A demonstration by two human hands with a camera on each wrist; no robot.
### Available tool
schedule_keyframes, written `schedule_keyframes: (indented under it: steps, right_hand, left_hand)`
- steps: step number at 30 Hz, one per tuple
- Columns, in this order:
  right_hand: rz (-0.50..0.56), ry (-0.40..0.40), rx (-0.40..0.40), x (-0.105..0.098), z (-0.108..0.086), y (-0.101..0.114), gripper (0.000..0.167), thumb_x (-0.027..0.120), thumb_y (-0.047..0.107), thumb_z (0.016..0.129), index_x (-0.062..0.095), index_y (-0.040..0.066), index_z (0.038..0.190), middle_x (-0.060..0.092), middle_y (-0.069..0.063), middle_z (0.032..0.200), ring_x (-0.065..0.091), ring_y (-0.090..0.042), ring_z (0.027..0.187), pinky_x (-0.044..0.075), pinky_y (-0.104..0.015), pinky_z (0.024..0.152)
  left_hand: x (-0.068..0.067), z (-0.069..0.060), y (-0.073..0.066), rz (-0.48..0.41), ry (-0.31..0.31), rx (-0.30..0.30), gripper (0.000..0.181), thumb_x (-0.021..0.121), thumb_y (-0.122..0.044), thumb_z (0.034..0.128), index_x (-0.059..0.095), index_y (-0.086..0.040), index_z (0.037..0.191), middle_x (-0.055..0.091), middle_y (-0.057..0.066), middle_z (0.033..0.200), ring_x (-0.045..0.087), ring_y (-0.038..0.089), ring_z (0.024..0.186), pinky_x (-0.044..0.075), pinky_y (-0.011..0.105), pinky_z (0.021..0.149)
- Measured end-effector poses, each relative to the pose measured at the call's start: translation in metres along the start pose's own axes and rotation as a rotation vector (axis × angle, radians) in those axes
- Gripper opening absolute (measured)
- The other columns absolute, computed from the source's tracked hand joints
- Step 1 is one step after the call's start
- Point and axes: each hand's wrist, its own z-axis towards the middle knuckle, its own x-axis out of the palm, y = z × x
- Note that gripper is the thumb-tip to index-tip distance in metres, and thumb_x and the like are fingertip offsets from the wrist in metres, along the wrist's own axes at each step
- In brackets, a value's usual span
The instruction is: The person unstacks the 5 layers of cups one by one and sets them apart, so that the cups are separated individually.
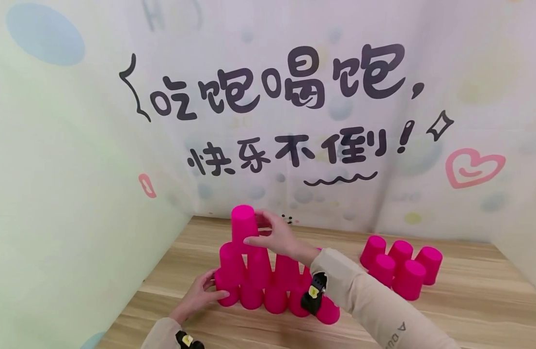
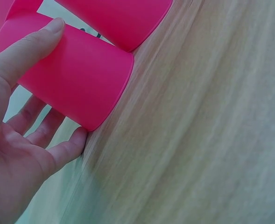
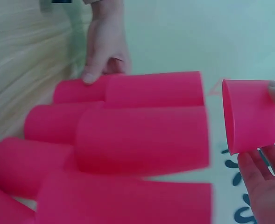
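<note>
Upside-down pink plastic cups stand in a two-tier stack, a bottom row [image 1: 275,300] with a second row [image 1: 259,271] on it. My right hand [image 1: 278,235] grips another inverted pink cup [image 1: 243,225] between thumb and fingers, over the left end of the second row. A small gap parts that cup [image 3: 249,114] from the cup tops below in the right wrist view. Low at the left, my left hand [image 1: 200,295] holds the leftmost bottom cup [image 2: 76,74], thumb on its near side and fingers round the far side. My right forearm hides part of the stack's right end.
Several more inverted pink cups [image 1: 401,266] stand in a group on the right of the wooden table [image 1: 172,271]. A printed cloth backdrop [image 1: 259,131] rises behind the table and along its left side.
</note>
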Motion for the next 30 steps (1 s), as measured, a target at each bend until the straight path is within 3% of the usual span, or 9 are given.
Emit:
schedule_keyframes:
  steps: [8,18,24,30]
  right_hand:
    - [-0.034,-0.092,0.000,-0.046,-0.004,0.018,0.056,0.071,0.011,0.074,0.044,0.006,0.123,0.054,-0.011,0.110,0.054,-0.026,0.098,0.049,-0.032,0.075]
    - [-0.141,-0.189,-0.042,-0.117,-0.034,0.024,0.055,0.070,0.009,0.076,0.042,0.001,0.122,0.052,-0.016,0.112,0.054,-0.031,0.098,0.049,-0.032,0.075]
    - [-0.220,-0.267,-0.028,-0.159,-0.069,0.011,0.057,0.068,0.014,0.078,0.039,0.004,0.126,0.052,-0.016,0.113,0.054,-0.029,0.099,0.049,-0.023,0.075]
    - [-0.372,-0.387,0.046,-0.196,-0.119,-0.018,0.059,0.065,0.021,0.081,0.036,0.003,0.129,0.051,-0.012,0.114,0.052,-0.006,0.094,0.046,-0.013,0.072]
  left_hand:
    - [-0.001,0.002,0.000,0.004,-0.012,0.002,0.060,0.072,-0.011,0.0737,0.042,0.003,0.124,0.050,0.019,0.118,0.049,0.034,0.107,0.044,0.037,0.086]
    - [-0.003,0.002,0.002,0.016,-0.025,-0.011,0.062,0.072,-0.011,0.0732,0.042,0.003,0.125,0.049,0.020,0.119,0.048,0.035,0.107,0.045,0.035,0.085]
    - [-0.001,0.002,0.002,0.011,-0.031,-0.020,0.062,0.073,-0.012,0.0726,0.042,0.003,0.125,0.049,0.020,0.119,0.047,0.036,0.108,0.044,0.039,0.086]
    - [0.000,0.001,0.002,-0.009,-0.020,-0.024,0.062,0.072,-0.010,0.0729,0.041,0.003,0.125,0.048,0.020,0.120,0.047,0.036,0.109,0.043,0.040,0.087]
